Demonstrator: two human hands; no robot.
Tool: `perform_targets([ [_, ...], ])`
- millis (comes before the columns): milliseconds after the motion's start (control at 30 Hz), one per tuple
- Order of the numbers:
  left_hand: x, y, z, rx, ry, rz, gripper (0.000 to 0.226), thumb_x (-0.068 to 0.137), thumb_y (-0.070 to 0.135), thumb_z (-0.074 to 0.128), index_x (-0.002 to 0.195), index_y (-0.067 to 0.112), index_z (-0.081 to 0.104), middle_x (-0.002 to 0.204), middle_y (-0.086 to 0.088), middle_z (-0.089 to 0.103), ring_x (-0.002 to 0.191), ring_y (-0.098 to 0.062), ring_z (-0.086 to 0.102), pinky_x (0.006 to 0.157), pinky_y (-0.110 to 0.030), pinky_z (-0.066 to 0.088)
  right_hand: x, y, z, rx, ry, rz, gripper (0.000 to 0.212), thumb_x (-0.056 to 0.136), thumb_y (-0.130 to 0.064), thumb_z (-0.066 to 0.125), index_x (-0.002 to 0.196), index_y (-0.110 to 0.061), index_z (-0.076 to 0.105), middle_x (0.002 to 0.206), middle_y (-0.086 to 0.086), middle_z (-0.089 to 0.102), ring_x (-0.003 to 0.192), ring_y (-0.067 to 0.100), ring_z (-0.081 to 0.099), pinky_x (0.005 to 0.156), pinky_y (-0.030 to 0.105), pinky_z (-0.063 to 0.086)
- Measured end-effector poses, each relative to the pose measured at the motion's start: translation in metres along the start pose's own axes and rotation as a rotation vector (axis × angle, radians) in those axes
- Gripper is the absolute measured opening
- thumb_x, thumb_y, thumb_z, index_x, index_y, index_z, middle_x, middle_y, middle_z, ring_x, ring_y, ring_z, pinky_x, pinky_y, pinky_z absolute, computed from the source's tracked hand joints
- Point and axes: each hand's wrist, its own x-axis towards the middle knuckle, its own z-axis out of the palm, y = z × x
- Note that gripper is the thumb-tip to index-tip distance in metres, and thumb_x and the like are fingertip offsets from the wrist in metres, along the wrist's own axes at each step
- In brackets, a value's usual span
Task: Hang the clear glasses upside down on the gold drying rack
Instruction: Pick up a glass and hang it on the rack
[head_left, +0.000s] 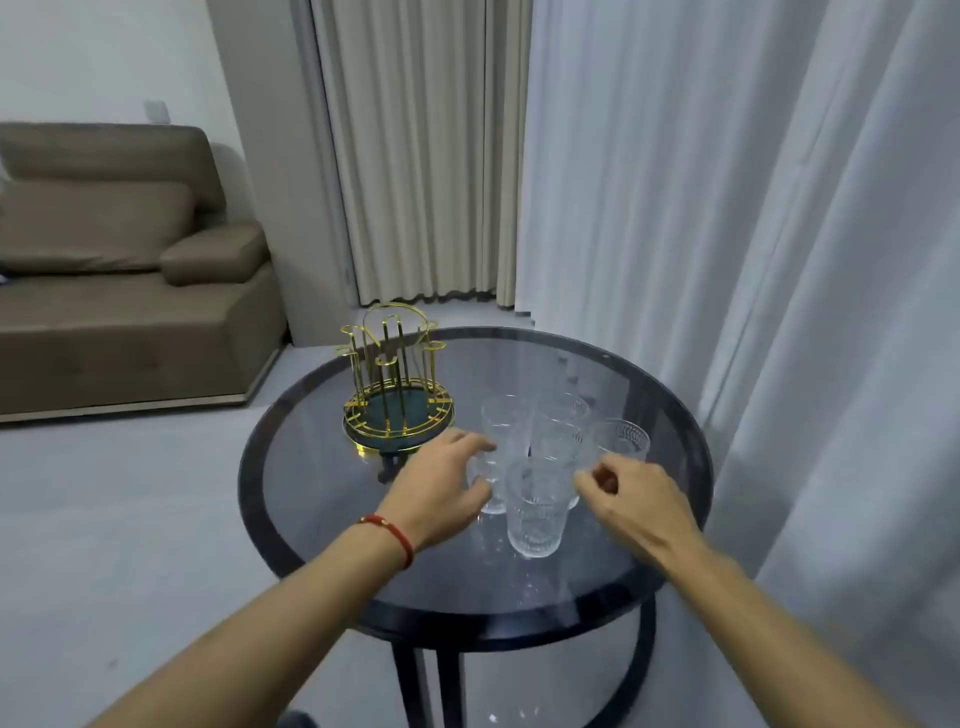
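Observation:
Several clear ribbed glasses stand upright in a cluster on the round dark glass table. The nearest glass is between my hands. My left hand, with a red cord at the wrist, reaches to the left glass, fingers spread and touching its side. My right hand hovers with fingers curled beside the right glass, holding nothing. The gold drying rack stands at the table's left rear, its pegs bare, a dark tray at its base.
A brown sofa sits on the left across the pale floor. White curtains hang close behind and to the right of the table. Dark table legs show below the rim.

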Motion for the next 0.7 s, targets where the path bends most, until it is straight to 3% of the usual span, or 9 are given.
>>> perform_targets([
  [67,-0.007,0.003,0.013,-0.118,0.01,-0.042,0.039,0.09,0.019,0.063,0.13,0.018,0.063,0.12,-0.003,0.063,0.104,-0.015,0.058,0.095,-0.037,0.054,-0.014,0.01,0.019,0.093,-0.155,0.07,0.05,0.078,-0.076,0.051,0.102,-0.034,0.063,0.095,-0.018,0.068,0.086,0.005,0.065,0.076,0.034,0.055],
  [133,-0.018,0.007,0.031,-0.211,0.0,-0.076,0.04,0.089,0.021,0.066,0.129,0.021,0.061,0.113,-0.001,0.062,0.097,-0.013,0.059,0.087,-0.034,0.056,-0.027,0.016,0.037,0.255,-0.358,0.114,0.074,0.074,-0.08,0.062,0.132,-0.037,0.046,0.119,-0.015,0.061,0.104,0.004,0.061,0.087,0.03,0.052],
  [167,-0.022,0.006,0.04,-0.262,-0.001,-0.092,0.042,0.089,0.024,0.067,0.13,0.023,0.057,0.111,0.001,0.061,0.096,-0.013,0.06,0.084,-0.032,0.057,-0.027,0.016,0.042,0.283,-0.413,0.108,0.082,0.072,-0.079,0.067,0.138,-0.039,0.038,0.125,-0.016,0.058,0.11,0.004,0.059,0.09,0.027,0.05],
  [233,-0.029,0.002,0.053,-0.375,0.027,-0.144,0.052,0.087,0.033,0.07,0.133,0.027,0.048,0.109,0.005,0.059,0.097,-0.011,0.061,0.079,-0.026,0.056,-0.022,0.011,0.051,0.268,-0.412,0.073,0.085,0.069,-0.076,0.072,0.137,-0.041,0.034,0.132,-0.02,0.055,0.118,0.003,0.059,0.095,0.028,0.052],
  [333,-0.035,0.0,0.06,-0.546,0.047,-0.252,0.063,0.081,0.042,0.073,0.133,0.032,0.04,0.114,0.008,0.056,0.099,-0.008,0.062,0.075,-0.018,0.052,-0.019,0.005,0.063,0.249,-0.318,0.076,0.087,0.069,-0.081,0.07,0.136,-0.039,0.035,0.137,-0.013,0.06,0.121,0.014,0.062,0.099,0.041,0.055],
  [500,-0.027,0.011,0.067,-0.683,0.005,-0.311,0.068,0.078,0.043,0.079,0.134,0.033,0.04,0.119,0.011,0.058,0.096,-0.001,0.065,0.074,-0.015,0.054,-0.018,-0.013,0.06,0.069,-0.225,0.096,0.08,0.062,-0.081,0.061,0.12,-0.03,0.038,0.112,0.0,0.069,0.095,0.025,0.067,0.079,0.043,0.056],
  [600,-0.027,0.019,0.063,-0.753,0.059,-0.366,0.083,0.068,0.056,0.077,0.138,0.039,0.035,0.114,0.01,0.063,0.088,0.004,0.066,0.068,-0.011,0.052,-0.021,-0.022,0.051,0.036,-0.122,-0.059,0.083,0.062,-0.086,0.064,0.12,-0.032,0.04,0.113,-0.007,0.061,0.096,0.017,0.062,0.076,0.034,0.052],
  [700,-0.024,0.016,0.049,-0.903,0.183,-0.431,0.078,0.063,0.062,0.079,0.131,0.039,0.048,0.115,0.005,0.065,0.094,-0.01,0.07,0.076,-0.03,0.06,-0.023,-0.036,0.042,0.167,-0.049,-0.198,0.085,0.064,-0.08,0.072,0.13,-0.036,0.041,0.12,-0.013,0.046,0.107,0.003,0.053,0.084,0.019,0.048],
])
